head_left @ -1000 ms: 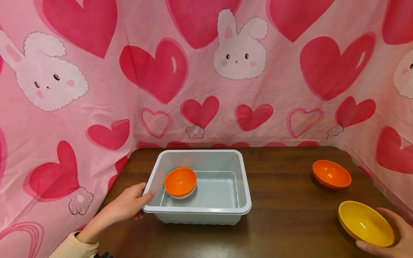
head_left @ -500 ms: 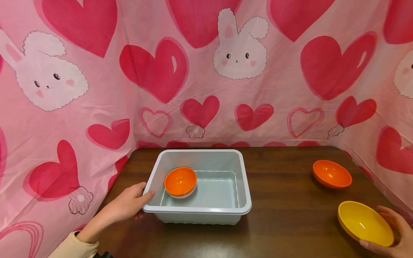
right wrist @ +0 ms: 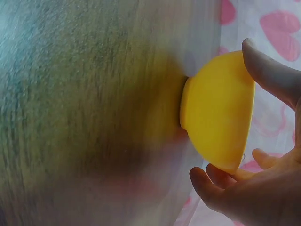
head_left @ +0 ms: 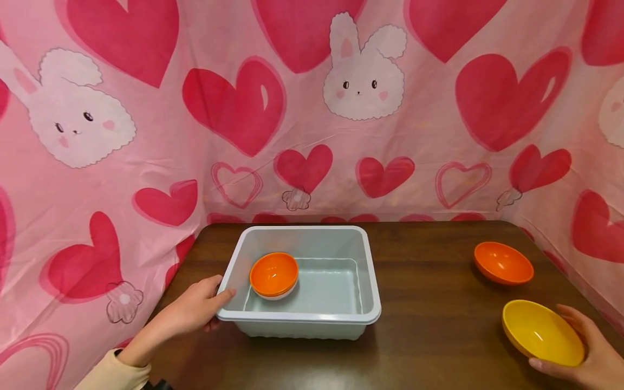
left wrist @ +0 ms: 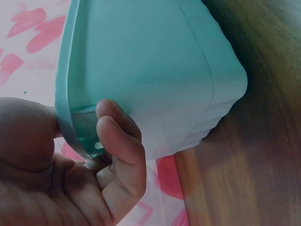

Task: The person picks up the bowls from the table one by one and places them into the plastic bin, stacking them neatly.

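At the left corner of a grey plastic tub, my left hand grips the rim, thumb over the top. The left wrist view has its fingers curled under the rim's lip. Inside the tub, toward its left, sits an orange bowl stacked on others, a pale edge showing beneath. At the far right my right hand holds a yellow bowl by its sides. In the right wrist view the thumb lies at one side of the rim and fingers at the other, with the bowl's foot close over the tabletop.
Another orange bowl stands on the dark wooden table behind the yellow one. Pink cloth with hearts and rabbits hangs round the table's back and sides. The tub's raised walls stand between its inside and the tabletop.
My right hand and the yellow bowl have shifted slightly left and away from me. The left hand, the tub and the orange bowls have stayed in place.
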Demonstrator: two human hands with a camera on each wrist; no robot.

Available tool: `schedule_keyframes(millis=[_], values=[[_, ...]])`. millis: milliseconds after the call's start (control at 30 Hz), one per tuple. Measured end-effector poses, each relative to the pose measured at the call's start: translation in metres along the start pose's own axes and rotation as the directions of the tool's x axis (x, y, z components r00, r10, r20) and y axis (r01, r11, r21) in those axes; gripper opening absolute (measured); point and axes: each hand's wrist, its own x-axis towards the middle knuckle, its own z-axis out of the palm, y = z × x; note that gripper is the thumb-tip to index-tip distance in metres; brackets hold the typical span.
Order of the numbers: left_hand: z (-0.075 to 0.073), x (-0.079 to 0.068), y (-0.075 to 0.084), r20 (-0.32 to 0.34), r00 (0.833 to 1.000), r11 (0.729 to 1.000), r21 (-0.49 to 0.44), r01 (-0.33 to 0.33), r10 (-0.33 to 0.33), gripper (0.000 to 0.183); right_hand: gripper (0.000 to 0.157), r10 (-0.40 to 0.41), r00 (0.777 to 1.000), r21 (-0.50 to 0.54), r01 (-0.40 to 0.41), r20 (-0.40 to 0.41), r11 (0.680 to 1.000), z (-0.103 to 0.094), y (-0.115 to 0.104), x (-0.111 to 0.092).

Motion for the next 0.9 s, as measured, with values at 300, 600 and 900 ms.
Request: schedule_keyframes(millis=[300, 600, 900], values=[[0.000, 0.001, -0.001, -0.003, 1.000, 1.000, -0.007, -0.013, 0.013, 0.026, 0.117, 0.004, 1.000, -0.015, -0.004, -0.009, 1.000, 0.001, -0.005, 0.000], [0.001, 0.000, -0.001, -0.003, 1.000, 1.000, -0.017, -0.015, 0.015, 0.026, 0.128, 0.094, 0.992, 0.045, -0.090, -0.087, 0.995, 0.010, -0.003, -0.001], [0.001, 0.001, -0.002, -0.002, 1.000, 1.000, -0.018, -0.014, 0.014, 0.027, 0.136, 0.136, 0.977, 0.151, -0.111, -0.166, 0.982, 0.015, -0.004, -0.006]])
